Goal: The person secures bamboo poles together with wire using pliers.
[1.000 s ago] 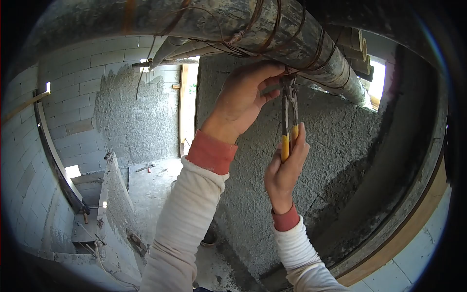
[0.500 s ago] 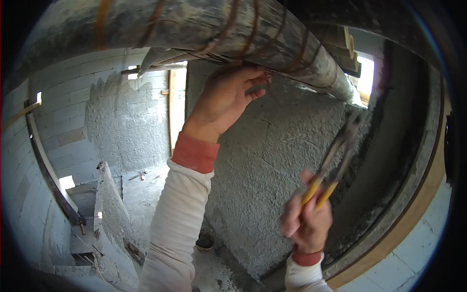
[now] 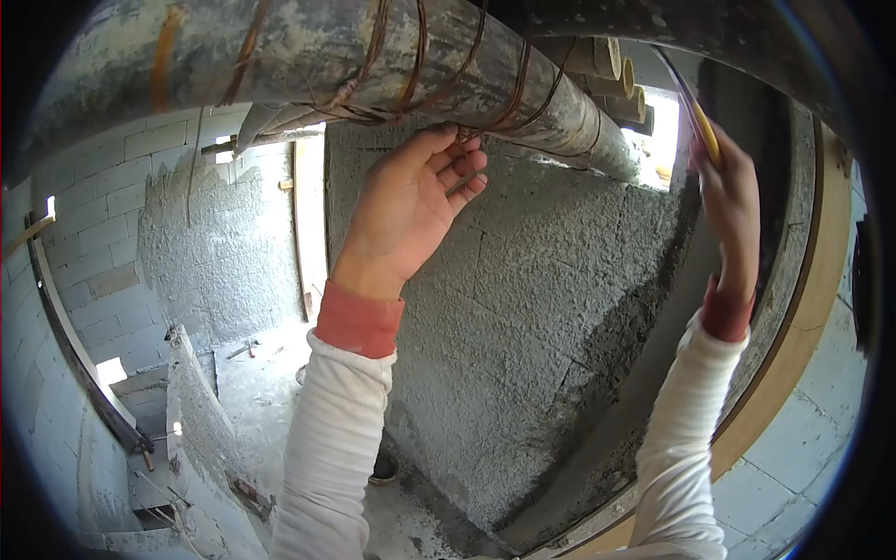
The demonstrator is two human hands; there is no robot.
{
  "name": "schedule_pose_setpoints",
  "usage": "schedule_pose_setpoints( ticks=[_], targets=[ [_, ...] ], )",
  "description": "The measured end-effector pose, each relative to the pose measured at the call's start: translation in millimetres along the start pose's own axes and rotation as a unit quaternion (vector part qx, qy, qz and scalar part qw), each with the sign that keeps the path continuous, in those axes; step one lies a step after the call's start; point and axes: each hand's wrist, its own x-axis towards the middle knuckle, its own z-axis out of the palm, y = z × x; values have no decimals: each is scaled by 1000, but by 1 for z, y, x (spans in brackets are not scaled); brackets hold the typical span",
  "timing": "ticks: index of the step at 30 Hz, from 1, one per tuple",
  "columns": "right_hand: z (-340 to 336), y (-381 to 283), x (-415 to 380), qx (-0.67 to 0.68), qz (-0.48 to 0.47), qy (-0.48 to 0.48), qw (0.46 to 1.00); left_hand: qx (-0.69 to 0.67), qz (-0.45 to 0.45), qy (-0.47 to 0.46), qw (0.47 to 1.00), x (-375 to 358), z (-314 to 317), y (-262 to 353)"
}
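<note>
Overhead runs a thick dark pipe point(image 3: 327, 61), wrapped with several rusty wires point(image 3: 422, 56). My left hand point(image 3: 406, 201) is raised to its underside, thumb and fingers pinched on the wire there. At the upper right my right hand point(image 3: 728, 182) is closed round the yellow handles of the pincers point(image 3: 700, 126). Their metal end points up and to the left, close to a second dark pipe point(image 3: 681, 23). The pincers are apart from the wire-wrapped pipe.
A rough plastered wall point(image 3: 523, 280) stands beyond my hands. Smaller pipe ends point(image 3: 621, 79) show near a bright opening. A wooden edge point(image 3: 793, 345) curves along the right. Below are a low partition point(image 3: 201, 401) and a bucket point(image 3: 383, 467).
My right hand has moved up and to the right with the pincers. My left hand stays at the pipe's underside, and the view has shifted slightly. A hanging wire now shows at the left.
</note>
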Motion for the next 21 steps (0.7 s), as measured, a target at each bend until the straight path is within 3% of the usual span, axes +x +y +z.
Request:
schedule_pose_setpoints(
  ticks=[1, 3, 5, 11, 14, 17, 21],
  targets=[
    [-6, 4, 26, -71, -38, -23, 996, 1, 4, 6, 1000, 0, 1, 1],
    [-12, -13, 71, -125, 17, -85, 988, -12, -6, 5, 1000, 1, 3, 4],
    [-12, -37, 106, -185, 0, -166, 969, -11, -9, 5, 1000, 1, 4, 4],
    [25, 19, 170, -118, -81, -282, 949, 84, 15, 18, 996, -5, 8, -2],
    [26, 8, 163, -121, -110, -270, 949, 162, 25, 44, 986, -11, 16, 3],
    [22, -2, 149, -113, -79, -227, 964, 209, 35, 58, 976, -15, 22, 8],
    [6, -22, 117, -124, -144, -76, 979, 150, 1, 46, 988, -16, 16, 13]
  ],
)
